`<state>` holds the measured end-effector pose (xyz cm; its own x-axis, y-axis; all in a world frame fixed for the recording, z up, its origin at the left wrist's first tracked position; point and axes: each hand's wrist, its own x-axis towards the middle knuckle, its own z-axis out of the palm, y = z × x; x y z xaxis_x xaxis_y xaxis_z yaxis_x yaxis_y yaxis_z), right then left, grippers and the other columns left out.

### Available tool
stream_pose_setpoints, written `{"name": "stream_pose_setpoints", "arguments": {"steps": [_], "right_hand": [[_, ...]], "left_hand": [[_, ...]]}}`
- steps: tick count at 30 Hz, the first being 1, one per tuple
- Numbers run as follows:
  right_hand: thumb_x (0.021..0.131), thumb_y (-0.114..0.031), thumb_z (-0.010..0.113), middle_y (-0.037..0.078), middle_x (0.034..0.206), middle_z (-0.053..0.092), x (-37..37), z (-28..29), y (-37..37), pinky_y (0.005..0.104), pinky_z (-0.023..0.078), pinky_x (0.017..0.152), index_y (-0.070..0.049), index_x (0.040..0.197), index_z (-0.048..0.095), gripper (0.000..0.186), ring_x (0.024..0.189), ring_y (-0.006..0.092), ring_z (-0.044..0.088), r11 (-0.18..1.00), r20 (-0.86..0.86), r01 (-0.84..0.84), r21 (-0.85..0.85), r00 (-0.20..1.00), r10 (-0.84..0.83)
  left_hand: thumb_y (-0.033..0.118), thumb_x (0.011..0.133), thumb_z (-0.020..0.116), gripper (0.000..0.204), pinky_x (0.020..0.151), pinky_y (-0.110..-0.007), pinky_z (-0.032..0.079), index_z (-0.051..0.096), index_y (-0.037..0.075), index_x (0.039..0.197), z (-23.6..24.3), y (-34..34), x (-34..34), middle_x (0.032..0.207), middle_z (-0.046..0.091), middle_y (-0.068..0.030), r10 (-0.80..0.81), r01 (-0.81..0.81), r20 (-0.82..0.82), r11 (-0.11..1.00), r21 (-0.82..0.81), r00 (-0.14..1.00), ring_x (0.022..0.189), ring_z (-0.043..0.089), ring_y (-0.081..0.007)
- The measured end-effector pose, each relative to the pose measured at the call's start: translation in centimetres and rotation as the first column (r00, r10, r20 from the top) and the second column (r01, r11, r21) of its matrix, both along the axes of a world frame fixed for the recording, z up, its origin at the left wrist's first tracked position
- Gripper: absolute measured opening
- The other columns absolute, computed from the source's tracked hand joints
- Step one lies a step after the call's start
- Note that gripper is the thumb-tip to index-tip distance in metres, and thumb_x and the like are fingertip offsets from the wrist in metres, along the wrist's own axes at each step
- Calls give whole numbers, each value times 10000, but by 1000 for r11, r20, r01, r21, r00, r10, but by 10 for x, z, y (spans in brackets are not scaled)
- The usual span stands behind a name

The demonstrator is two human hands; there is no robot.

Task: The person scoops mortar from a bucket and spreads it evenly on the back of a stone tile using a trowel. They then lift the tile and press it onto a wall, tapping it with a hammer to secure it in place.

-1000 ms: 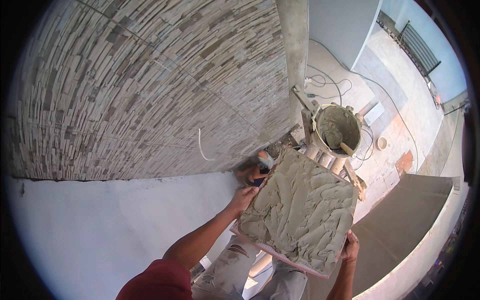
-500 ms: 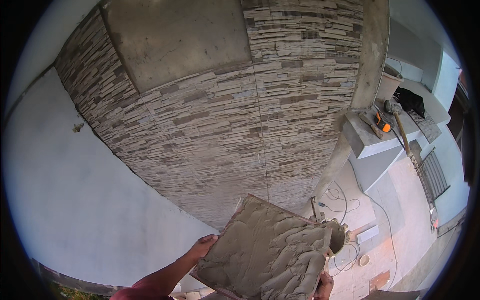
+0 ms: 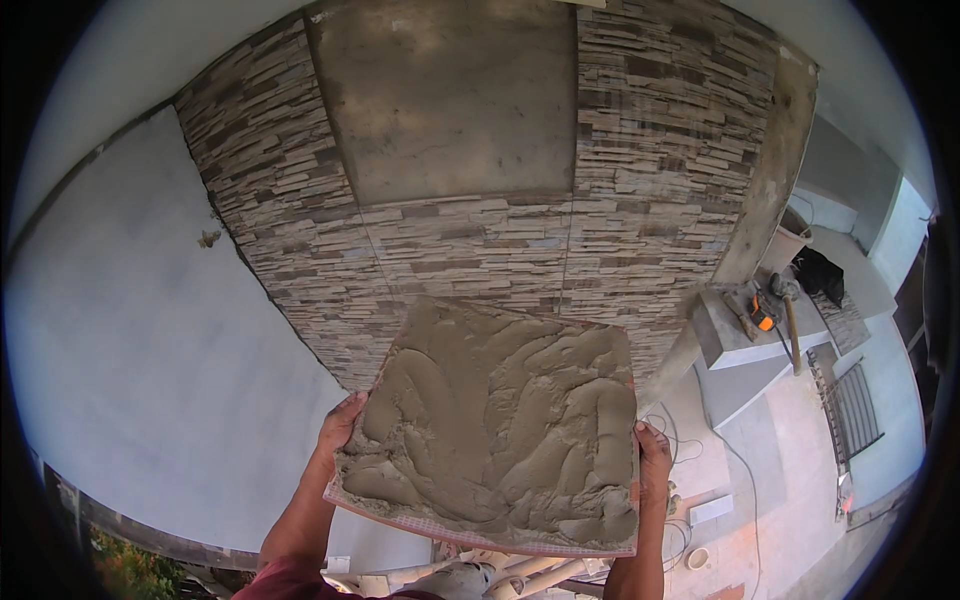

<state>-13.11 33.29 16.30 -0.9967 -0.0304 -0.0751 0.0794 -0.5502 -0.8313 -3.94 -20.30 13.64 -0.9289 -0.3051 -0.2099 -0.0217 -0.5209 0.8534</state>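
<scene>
I hold a square tile [image 3: 500, 425] flat in front of me, its back thickly covered with wet grey mortar. My left hand [image 3: 340, 425] grips its left edge and my right hand [image 3: 653, 455] grips its right edge. Straight ahead rises a wall clad in stacked-stone-pattern tiles [image 3: 660, 160]. High on that wall is a bare square patch of grey cement [image 3: 455, 95], bordered by tiles on the left, right and below.
A plain grey plastered wall [image 3: 130, 350] spreads to the left. On a ledge [image 3: 735, 335] at the right lie an orange power tool [image 3: 762, 312] and a hammer [image 3: 790, 330]. Cables [image 3: 690, 440] run over the floor below, near a metal grate [image 3: 850, 405].
My view has swung up from the floor and mortar bucket to the wall. The mortared tile has risen with both hands and now faces the bare patch.
</scene>
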Motion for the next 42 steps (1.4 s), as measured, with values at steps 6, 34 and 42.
{"name": "stream_pose_setpoints", "arguments": {"steps": [6,34,42], "right_hand": [[939,-179,705,72,947,738,-52,98,-43,248,530,726,49,1027,699,244,788,123,667,998,-120,-46,-43,992,40],[947,-35,626,117,1313,639,-178,216,-81,275,477,978,14,1331,596,388,1115,187,624,892,-384,-70,447,886,262],[1039,-273,534,157,1064,653,-235,261,-66,278,550,534,-13,1215,596,320,682,192,657,905,-108,-405,-131,913,393]], "left_hand": [[159,1013,611,276,939,-335,540,597,-9,1232,131,14,-11,1166,686,-89,37,-17,-218,996,90,975,1047,665,-192],[121,1043,484,352,975,-420,573,513,-74,1334,268,-12,-78,1353,569,-221,222,-314,-394,931,-187,892,1110,646,-326],[301,1112,350,533,1003,-386,608,323,-120,1438,309,-43,-119,1390,461,-309,-96,77,-386,995,-65,917,1256,569,-404]]}}
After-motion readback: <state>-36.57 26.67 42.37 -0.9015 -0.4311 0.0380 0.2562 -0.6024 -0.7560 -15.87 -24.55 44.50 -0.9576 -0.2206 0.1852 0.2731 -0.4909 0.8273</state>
